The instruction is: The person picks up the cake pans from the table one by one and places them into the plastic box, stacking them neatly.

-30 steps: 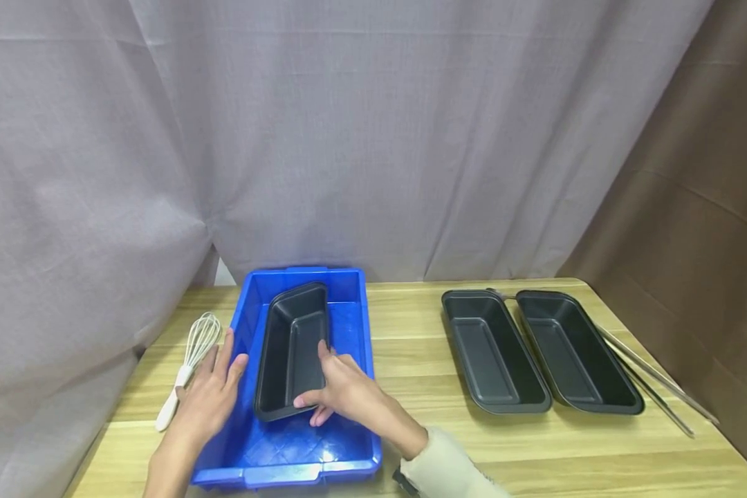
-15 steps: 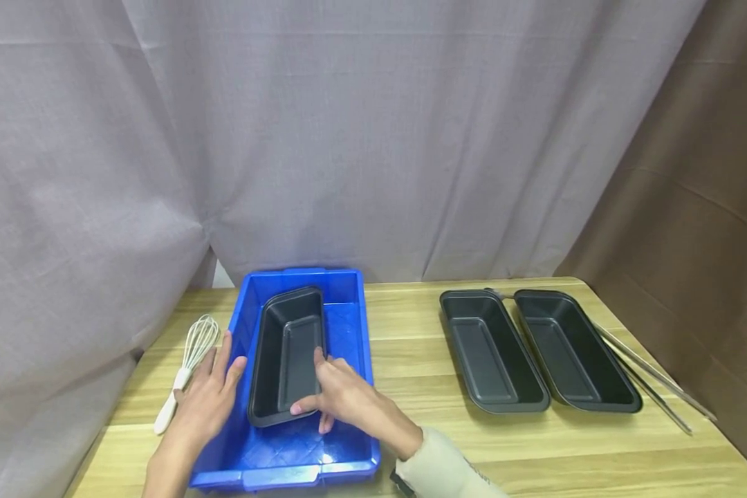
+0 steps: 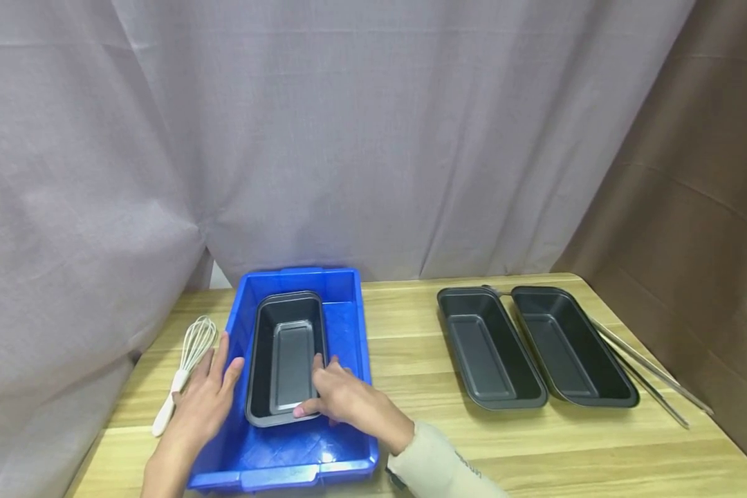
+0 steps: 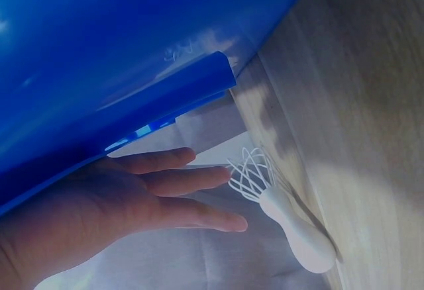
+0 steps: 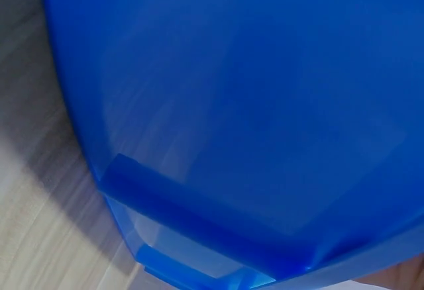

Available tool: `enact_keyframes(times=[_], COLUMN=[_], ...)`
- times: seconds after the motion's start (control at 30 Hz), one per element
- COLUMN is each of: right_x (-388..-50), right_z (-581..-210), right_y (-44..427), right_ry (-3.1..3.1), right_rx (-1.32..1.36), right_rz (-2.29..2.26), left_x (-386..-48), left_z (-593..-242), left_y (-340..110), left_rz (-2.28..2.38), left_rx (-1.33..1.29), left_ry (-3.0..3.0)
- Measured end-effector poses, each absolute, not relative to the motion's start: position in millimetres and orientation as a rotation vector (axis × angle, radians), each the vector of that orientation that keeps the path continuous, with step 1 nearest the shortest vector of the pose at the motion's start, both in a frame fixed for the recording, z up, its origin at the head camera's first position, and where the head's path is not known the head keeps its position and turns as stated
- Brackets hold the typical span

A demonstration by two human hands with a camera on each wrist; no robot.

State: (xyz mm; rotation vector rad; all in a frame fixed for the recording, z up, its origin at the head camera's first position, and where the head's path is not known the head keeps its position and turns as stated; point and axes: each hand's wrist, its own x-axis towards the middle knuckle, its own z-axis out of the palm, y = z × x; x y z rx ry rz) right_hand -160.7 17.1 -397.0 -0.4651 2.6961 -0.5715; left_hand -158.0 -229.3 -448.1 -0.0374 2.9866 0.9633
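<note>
A dark loaf pan (image 3: 294, 370) lies lengthwise inside a blue plastic bin (image 3: 280, 477), in its left-middle part. My right hand (image 3: 351, 401) pinches the pan's near right corner, thumb over the near rim; the other fingers are partly hidden. With fingers spread, my left hand (image 3: 202, 404) rests on the bin's left rim. In the left wrist view that hand (image 4: 139, 194) lies along the outside of the bin wall (image 4: 132, 32), its fingers straight. The right wrist view is mostly bin wall (image 5: 232, 91), with only a sliver of hand at the lower right.
To the left of the bin lies a white whisk (image 3: 187, 370) on the wooden table (image 3: 404, 332). Two more loaf pans (image 3: 488, 356) stand side by side at the right. Thin metal rods (image 3: 650, 380) lie beyond them, partly hidden. Grey curtain (image 3: 348, 138) hangs behind.
The loaf pan has turned from tilted and skewed to nearly level and straight in the bin, shifting slightly left. My right hand moved with it; my left hand stayed at the rim.
</note>
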Motion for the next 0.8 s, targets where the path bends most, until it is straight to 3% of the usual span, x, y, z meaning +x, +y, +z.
enact_keyframes(times=[0.37, 0.57, 0.8], right_x=[-149, -142, -134], right_z=[-384, -365, -364], right_y=[33, 84, 148], right_ry=[2.950, 2.969, 2.984], right_rx=[-0.706, -0.828, -0.825], right_rz=[-0.640, -0.944, -1.005], left_x=[-157, -152, -156], left_z=[-456, -438, -446], left_y=[-231, -224, -226], left_rz=[0.973, 0.922, 0.970], left_rx=[-0.002, -0.033, -0.024], left_ry=[3.039, 2.976, 3.049])
